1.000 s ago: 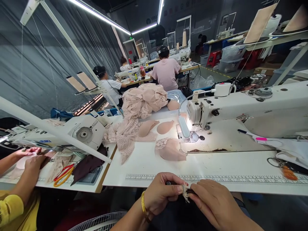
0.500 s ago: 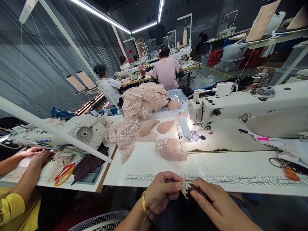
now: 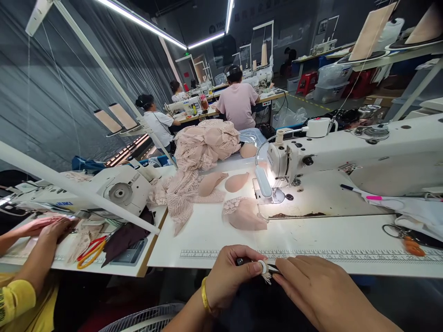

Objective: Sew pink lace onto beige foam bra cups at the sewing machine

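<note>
Below the front edge of the white sewing table (image 3: 311, 240), my left hand (image 3: 228, 276) pinches a small frayed cream bit of lace or thread (image 3: 265, 269) together with a dark slim tool or strip that I cannot make out. My right hand (image 3: 314, 290) meets it from the right, fingers closed on the same dark piece. Both hands hover over dark fabric in my lap. A pink bra cup with lace trim (image 3: 244, 214) lies on the table ahead, near the needle of the white sewing machine (image 3: 346, 152).
A heap of pink lace fabric (image 3: 204, 143) and two loose cups (image 3: 224, 180) lie further back. Scissors with an orange handle (image 3: 408, 242) rest at right. At left, a co-worker in a yellow sleeve (image 3: 20, 295) works at another machine (image 3: 121, 189), by red-yellow scissors (image 3: 92, 251). Other people sew behind.
My hands shifted slightly up and closer together; the frayed cream bit now sits tighter between left thumb and fingers. The co-worker's hands at left slid lower on their table.
</note>
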A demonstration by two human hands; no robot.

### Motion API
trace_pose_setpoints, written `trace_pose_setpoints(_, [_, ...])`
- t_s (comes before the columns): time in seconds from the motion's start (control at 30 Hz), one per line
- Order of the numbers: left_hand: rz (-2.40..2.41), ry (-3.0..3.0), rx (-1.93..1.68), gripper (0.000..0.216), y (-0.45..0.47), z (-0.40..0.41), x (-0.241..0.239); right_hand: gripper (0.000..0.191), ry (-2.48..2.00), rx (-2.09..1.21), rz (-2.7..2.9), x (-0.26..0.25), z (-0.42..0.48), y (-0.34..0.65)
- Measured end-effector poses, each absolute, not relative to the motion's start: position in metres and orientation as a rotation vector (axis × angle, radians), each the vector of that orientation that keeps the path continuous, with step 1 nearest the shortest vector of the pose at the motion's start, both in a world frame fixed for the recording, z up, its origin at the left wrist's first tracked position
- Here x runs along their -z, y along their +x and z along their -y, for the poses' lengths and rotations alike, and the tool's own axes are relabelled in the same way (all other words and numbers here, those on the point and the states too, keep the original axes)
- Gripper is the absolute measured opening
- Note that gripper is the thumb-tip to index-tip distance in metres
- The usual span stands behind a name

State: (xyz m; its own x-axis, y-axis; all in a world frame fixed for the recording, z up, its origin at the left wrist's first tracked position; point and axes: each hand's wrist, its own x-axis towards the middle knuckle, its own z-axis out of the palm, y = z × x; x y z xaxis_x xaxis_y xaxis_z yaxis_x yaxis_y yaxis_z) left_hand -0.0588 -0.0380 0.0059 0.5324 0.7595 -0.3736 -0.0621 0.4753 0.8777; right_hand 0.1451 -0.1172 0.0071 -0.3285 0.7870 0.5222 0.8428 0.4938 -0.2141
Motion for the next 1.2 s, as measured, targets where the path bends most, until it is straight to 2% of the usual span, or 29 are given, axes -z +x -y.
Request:
trace_pose_setpoints(0.1, [-0.924,1.098,-0.615,0.041,-0.059,0.040,-0.007,0.025,-1.357,0.311,2.180,-0.007,0.117,0.142])
trace_pose_setpoints(0.2, [-0.908,0.972,-0.616,0.040,-0.058,0.040,-0.008,0.018,-1.312,0.371,2.125,-0.003,0.116,0.139])
trace_pose_setpoints(0.3, [-0.824,0.724,-0.548,0.037,-0.058,0.040,-0.007,0.014,-1.225,0.037,2.045,0.004,0.116,0.138])
trace_pose_setpoints(0.4, [-0.777,0.621,-0.481,0.035,-0.059,0.040,-0.008,0.023,-1.161,-0.368,1.949,0.015,0.117,0.137])
trace_pose_setpoints(0.5, [-0.764,0.592,-0.441,0.035,-0.060,0.040,-0.010,0.028,-1.130,-0.523,1.881,0.024,0.117,0.135])
trace_pose_setpoints(0.57, [-0.768,0.594,-0.434,0.035,-0.060,0.040,-0.011,0.026,-1.101,-0.476,1.885,0.025,0.116,0.134])
trace_pose_setpoints(0.73, [-0.822,0.686,-0.487,0.037,-0.059,0.038,-0.013,0.017,-1.084,0.003,2.099,0.017,0.111,0.138])
trace_pose_setpoints(0.83, [-0.842,0.704,-0.492,0.039,-0.058,0.037,-0.013,0.016,-1.081,0.161,2.191,0.012,0.110,0.142])
trace_pose_setpoints(0.93, [-0.841,0.692,-0.501,0.041,-0.056,0.038,-0.013,0.019,-1.104,0.091,2.162,0.012,0.111,0.142])
trace_pose_setpoints(1.1, [-0.834,0.664,-0.525,0.041,-0.054,0.039,-0.013,0.029,-1.155,-0.279,2.028,0.023,0.113,0.134])
trace_pose_setpoints(1.2, [-0.813,0.631,-0.528,0.039,-0.053,0.038,-0.011,0.025,-1.162,-0.262,1.941,0.030,0.114,0.130])
